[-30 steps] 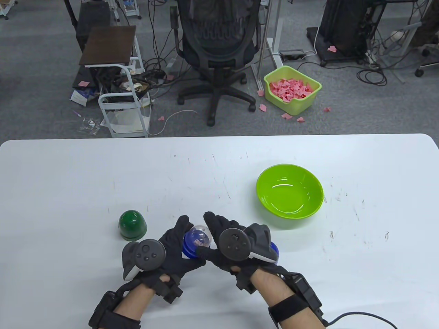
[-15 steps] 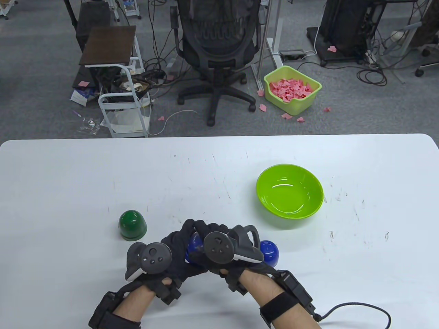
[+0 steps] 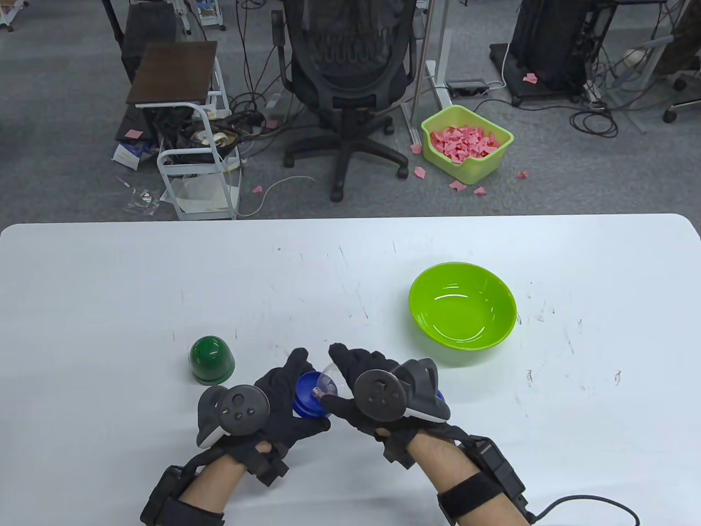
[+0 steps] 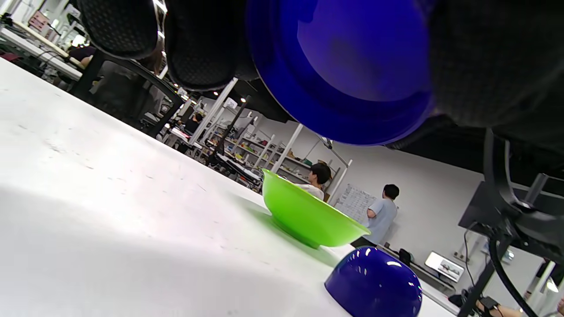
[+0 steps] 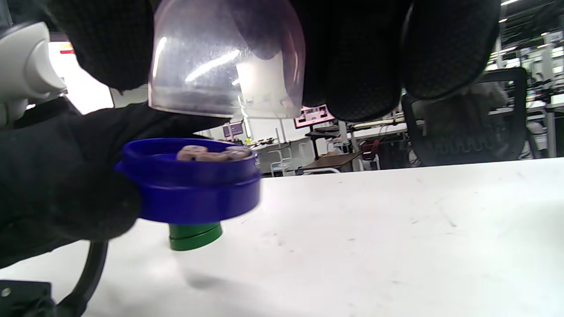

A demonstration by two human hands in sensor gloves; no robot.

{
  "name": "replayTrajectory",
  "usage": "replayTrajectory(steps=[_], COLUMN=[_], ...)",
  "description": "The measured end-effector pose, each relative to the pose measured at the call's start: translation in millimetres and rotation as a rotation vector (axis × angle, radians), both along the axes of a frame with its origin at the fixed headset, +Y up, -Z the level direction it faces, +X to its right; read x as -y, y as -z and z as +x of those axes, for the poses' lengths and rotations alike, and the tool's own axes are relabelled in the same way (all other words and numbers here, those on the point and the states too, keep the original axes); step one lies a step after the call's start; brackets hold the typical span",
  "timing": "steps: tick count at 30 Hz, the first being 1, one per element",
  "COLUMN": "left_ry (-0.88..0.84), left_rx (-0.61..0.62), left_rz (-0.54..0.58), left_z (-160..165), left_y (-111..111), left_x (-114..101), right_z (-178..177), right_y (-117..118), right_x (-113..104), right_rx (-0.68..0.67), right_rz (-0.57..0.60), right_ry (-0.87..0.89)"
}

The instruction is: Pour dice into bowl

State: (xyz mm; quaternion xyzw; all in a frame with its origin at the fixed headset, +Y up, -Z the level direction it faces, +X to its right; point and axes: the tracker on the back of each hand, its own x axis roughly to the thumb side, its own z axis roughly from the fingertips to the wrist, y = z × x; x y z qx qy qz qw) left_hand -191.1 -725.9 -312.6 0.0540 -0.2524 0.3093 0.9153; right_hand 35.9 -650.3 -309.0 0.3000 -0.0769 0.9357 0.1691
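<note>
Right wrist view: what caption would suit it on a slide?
Right hand lifts the clear dome off the blue base of dice, held by the left hand.

Looked like an office lab: mesh office chair [image 3: 345, 66] behind the white table [image 3: 109, 285], floor cables, shelving racks, monitors beyond it.

A white table [image 3: 164, 285], scuffed with small dark marks, is seen. On it, a green bowl [image 3: 463, 313] is set at 3 o'clock, a green dome [image 3: 211, 359] at 8 o'clock, and a blue dome [image 4: 373, 284] at 5 o'clock.
</note>
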Motion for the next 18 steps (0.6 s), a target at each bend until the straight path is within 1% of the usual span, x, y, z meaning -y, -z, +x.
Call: replayTrajectory(steps=[4, 8, 18], left_ry=[-0.02, -0.026, -0.039], left_rx=[-0.035, -0.049, -0.067], left_rz=[-0.004, -0.005, -0.011], left_z=[-6, -9, -11], left_y=[3, 3, 4], left_x=[-1, -1, -2], right_z=[14, 16, -7], right_y=[3, 4, 2], right_x=[12, 29, 75], right_rx=[0.042, 0.052, 0.022], right_rz=[0.006, 0.003, 0.03], right_ry=[-0.04, -0.118, -0.385])
